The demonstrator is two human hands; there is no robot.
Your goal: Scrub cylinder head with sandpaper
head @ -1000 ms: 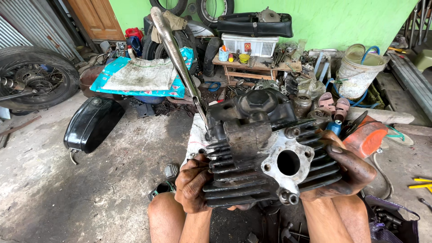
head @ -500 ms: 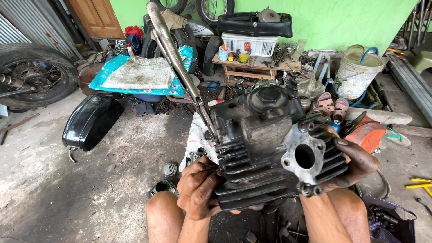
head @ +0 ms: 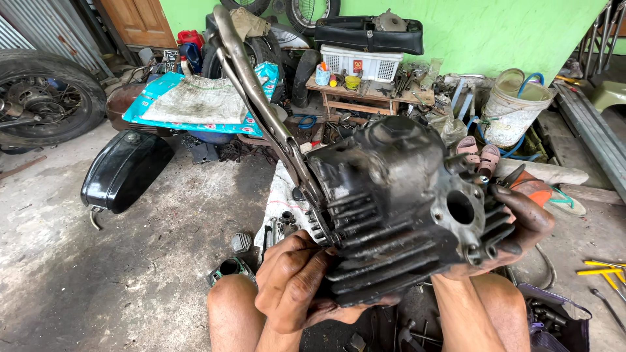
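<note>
Thing in hand: a black, greasy engine cylinder (head: pixel 404 208) with cooling fins, held up off the floor over the person's bare knees, between the two hands.
Left hand (head: pixel 297 287): under and against the near left corner of the cylinder, fingers curled up onto the lower fins, bearing its weight from below.
Right hand (head: pixel 521 225): on the far right side, fingers spread over the fin edges just right of the round port (head: pixel 460 207), pressing inward.
Grip: both hands are closed on the cylinder, one on each flank; neither is pinching, both are clasping.
Lie of the cylinder: tilted, the face with the round port turned toward the right hand and a little toward the camera; the fins run slantwise, from low at the left hand to higher at the right hand.
Long axis: set by the bent metal pipe (head: pixel 261 104), which joins the cylinder just above the left hand and runs up and away to the left, well beyond both hands.
Nearer hand: the left hand is nearer the pipe's joint; the right hand is nearer the port.
Beyond the left hand: a black fuel tank (head: pixel 124 171) on the concrete floor (head: pixel 78 280), well apart.
Beyond the right hand: a white bucket (head: pixel 515 111) by the green wall (head: pixel 495 32).
Below the hands: small loose parts on a cloth (head: pixel 279 199), partly hidden.
</note>
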